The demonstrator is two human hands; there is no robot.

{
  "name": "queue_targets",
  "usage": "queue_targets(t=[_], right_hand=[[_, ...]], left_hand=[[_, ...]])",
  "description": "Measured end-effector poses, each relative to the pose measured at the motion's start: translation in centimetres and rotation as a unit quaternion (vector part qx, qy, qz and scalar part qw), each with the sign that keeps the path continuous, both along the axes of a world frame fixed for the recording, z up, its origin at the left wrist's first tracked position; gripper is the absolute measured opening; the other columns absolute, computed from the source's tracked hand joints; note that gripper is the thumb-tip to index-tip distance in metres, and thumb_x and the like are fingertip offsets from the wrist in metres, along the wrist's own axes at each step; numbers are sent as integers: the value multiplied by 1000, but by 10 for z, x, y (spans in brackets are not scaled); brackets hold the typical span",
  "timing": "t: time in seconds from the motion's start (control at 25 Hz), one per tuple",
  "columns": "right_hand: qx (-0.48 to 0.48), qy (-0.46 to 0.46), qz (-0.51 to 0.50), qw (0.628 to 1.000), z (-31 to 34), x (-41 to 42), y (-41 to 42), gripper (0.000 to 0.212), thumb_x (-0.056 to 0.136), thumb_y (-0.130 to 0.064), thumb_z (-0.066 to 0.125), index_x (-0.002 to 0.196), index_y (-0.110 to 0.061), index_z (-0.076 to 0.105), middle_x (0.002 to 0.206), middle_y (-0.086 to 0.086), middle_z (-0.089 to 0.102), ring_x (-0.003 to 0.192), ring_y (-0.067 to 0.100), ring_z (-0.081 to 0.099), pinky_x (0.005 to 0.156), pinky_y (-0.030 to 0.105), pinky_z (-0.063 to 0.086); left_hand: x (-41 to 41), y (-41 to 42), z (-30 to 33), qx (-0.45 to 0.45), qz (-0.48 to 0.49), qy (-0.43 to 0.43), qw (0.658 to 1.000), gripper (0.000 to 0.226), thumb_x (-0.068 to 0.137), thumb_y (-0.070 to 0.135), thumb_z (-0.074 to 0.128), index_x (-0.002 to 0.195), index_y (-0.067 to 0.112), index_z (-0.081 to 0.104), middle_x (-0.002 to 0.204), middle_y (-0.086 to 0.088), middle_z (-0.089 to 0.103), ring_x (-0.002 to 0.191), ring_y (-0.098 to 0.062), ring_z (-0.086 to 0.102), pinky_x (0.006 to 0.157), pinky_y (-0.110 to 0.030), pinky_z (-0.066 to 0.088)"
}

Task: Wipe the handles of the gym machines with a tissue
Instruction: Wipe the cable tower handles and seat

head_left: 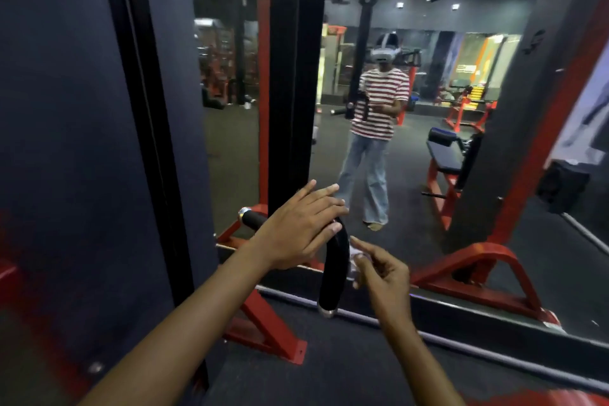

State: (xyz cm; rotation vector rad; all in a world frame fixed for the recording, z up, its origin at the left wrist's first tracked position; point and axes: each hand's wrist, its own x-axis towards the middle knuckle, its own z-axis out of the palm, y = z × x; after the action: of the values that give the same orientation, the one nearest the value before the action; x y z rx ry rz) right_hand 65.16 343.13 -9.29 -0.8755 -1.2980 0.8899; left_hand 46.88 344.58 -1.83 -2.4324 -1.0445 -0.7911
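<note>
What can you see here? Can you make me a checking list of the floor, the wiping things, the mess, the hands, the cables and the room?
Surface: dark gym floor.
Job's things: curved black bar handle with silver end caps; pale tissue.
Clutter: nothing seen.
Grippers: left hand rests straight fingers over the handle's bend; right hand pinches the tissue beside the handle.
Cables: thin cable in the slot of the dark machine panel.
Surroundings: wall mirror, red machine frame, a bench reflected.
</note>
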Motion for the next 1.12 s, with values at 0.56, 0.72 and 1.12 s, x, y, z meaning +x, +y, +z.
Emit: queue_targets(t=[0.56, 0.72, 1.12], right_hand=[[-10, -173, 113, 978, -65, 21, 37, 16, 84, -3, 63, 85, -15, 73, 86, -4, 72, 82, 13, 67, 75, 31, 53], [69, -88, 169, 979, -2, 12, 40, 23, 85, 3, 60, 99, -10, 72, 94, -8, 69, 88, -4, 63, 76, 11, 48], [44, -251, 187, 949, -96, 19, 22, 39, 74, 10, 58, 88, -23, 73, 78, -10, 65, 73, 8, 63, 66, 26, 49]], left_hand=[[31, -48, 3, -87, 231, -22, 969, 46, 100, 28, 27, 142, 12, 38, 152, -2, 31, 146, -13, 8, 120, -38, 6], [34, -49, 3, -93, 257, -4, 962, 49, 100, 29, 25, 144, 11, 33, 154, -2, 27, 146, -13, 6, 120, -38, 7], [28, -57, 8, -111, 255, 15, 960, 49, 101, 31, 24, 146, 12, 30, 156, -1, 24, 146, -12, 4, 120, -40, 8]])
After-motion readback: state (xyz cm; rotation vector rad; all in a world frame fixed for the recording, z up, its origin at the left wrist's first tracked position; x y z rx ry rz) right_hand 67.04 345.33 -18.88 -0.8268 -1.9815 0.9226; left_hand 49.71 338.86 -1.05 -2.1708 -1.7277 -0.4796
